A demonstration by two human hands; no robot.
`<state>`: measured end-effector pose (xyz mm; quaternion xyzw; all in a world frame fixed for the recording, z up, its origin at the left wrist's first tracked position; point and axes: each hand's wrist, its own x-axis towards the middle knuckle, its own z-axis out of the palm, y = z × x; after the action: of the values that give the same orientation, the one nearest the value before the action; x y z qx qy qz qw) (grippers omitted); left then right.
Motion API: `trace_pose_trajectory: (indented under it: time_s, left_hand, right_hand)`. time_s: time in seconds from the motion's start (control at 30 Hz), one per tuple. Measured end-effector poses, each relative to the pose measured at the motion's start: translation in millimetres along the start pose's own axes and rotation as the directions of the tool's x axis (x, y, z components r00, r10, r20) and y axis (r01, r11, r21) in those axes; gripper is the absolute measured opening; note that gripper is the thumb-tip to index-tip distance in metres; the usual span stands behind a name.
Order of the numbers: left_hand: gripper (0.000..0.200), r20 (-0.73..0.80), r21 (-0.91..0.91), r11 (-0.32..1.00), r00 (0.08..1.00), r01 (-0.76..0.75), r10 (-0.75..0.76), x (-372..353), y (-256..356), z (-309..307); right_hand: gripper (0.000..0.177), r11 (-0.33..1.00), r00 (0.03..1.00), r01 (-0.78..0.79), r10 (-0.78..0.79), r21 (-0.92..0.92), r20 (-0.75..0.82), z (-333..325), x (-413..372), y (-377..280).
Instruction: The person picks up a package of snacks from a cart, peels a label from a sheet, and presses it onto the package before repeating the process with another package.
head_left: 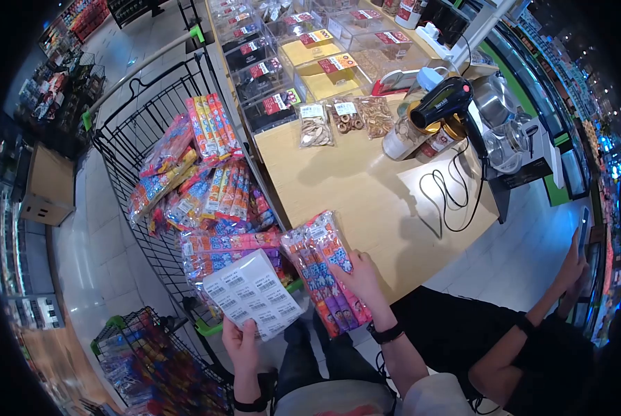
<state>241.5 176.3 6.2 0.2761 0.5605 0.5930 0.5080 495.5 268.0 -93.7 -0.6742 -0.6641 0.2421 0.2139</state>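
Left hand (pixel 241 343): fingers and thumb pinch the lower edge of a white label sheet (pixel 253 294), which bears rows of printed barcodes.
Right hand (pixel 360 279): thumb and fingers close on the right side of a clear packet (pixel 326 274) of colorful tubes; a dark band (pixel 387 333) circles the wrist.
Held packet: tilted, at the near left corner of the wooden table (pixel 310 177), just beside the sheet.
Shopping cart (pixel 135 142): left of the table, with similar packets (pixel 217 191) piled inside.
Table, far side: three small bags of dried food (pixel 347 116) lie side by side; lidded jars (pixel 402 139) stand to their right.
Hair dryer (pixel 442 102): above the jars, its black cord (pixel 444 191) looped on the tabletop.
Right margin: another person's hand (pixel 571 267) holds a thin device (pixel 585 223).
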Motion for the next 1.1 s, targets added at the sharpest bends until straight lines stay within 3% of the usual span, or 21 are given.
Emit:
trace_pose_trajectory:
  time_s: [0.07,0.1,0.13,0.17,0.27,0.33,0.37,0.47,0.53,0.57,0.63,0.73,0.8,0.9,1.1]
  left_hand:
    - [0.036,0.022,0.01,1.0,1.0,0.0,0.0,0,5,0]
    - [0.036,0.019,0.019,1.0,1.0,-0.006,0.006,1,9,1]
    - [0.036,0.018,0.029,0.999,1.0,-0.013,0.013,1,11,3]
    - [0.036,0.03,0.037,0.999,0.999,-0.017,0.016,1,13,3]
    - [0.037,0.013,0.086,0.996,1.0,-0.028,0.027,3,15,5]
    - [0.038,0.012,0.063,0.997,0.999,-0.036,0.036,4,17,6]
    - [0.038,0.032,0.079,0.996,0.999,-0.036,0.033,4,18,8]
    - [0.04,0.022,0.127,0.991,0.999,-0.052,0.05,3,20,15]
    - [0.041,0.033,0.09,0.994,0.998,-0.064,0.062,4,18,17]
    - [0.041,0.05,0.102,0.993,0.997,-0.067,0.062,3,18,17]
    - [0.041,0.049,0.098,0.991,0.995,-0.09,0.085,3,19,21]
    - [0.039,-0.007,0.088,0.995,0.998,-0.056,0.057,-4,28,39]
    - [0.042,0.066,0.102,0.993,0.997,-0.055,0.048,-5,28,37]
    - [0.042,0.062,0.091,0.994,0.997,-0.053,0.048,-12,29,42]
    - [0.038,0.047,0.091,0.992,0.995,-0.091,0.087,-24,32,55]
  right_hand:
    - [0.049,0.999,0.997,0.04,-0.039,0.012,-0.063,-4,0,-8]
    - [0.048,0.98,0.974,-0.19,0.18,0.065,0.134,-14,2,-22]
    - [0.046,0.907,0.868,-0.415,0.37,0.074,0.332,-20,3,-29]
    - [0.046,0.903,0.868,-0.421,0.374,0.086,0.326,-19,3,-27]
    - [0.044,0.878,0.888,-0.421,0.349,0.227,0.3,-4,8,-6]
    - [0.044,0.831,0.973,-0.226,0.167,0.509,0.159,5,11,12]
    - [0.044,0.82,0.972,-0.234,0.183,0.522,0.149,-4,14,8]
    - [0.042,0.748,0.954,-0.29,0.175,0.597,0.244,-40,36,-7]
    - [0.041,0.563,0.93,-0.36,0.155,0.743,0.333,-47,48,-6]
    - [0.041,0.551,0.932,-0.359,0.165,0.754,0.323,-51,52,-7]
    - [0.043,0.396,0.929,-0.364,0.093,0.843,0.357,-59,64,-8]
    - [0.046,0.298,0.925,-0.372,0.039,0.879,0.378,-83,76,-24]
    - [0.049,0.282,0.941,-0.329,0.016,0.901,0.339,-87,81,-28]
    - [0.052,0.067,0.861,-0.5,-0.071,0.864,0.504,-98,81,-40]
    - [0.055,0.178,0.875,-0.456,-0.089,0.872,0.476,-88,90,-28]
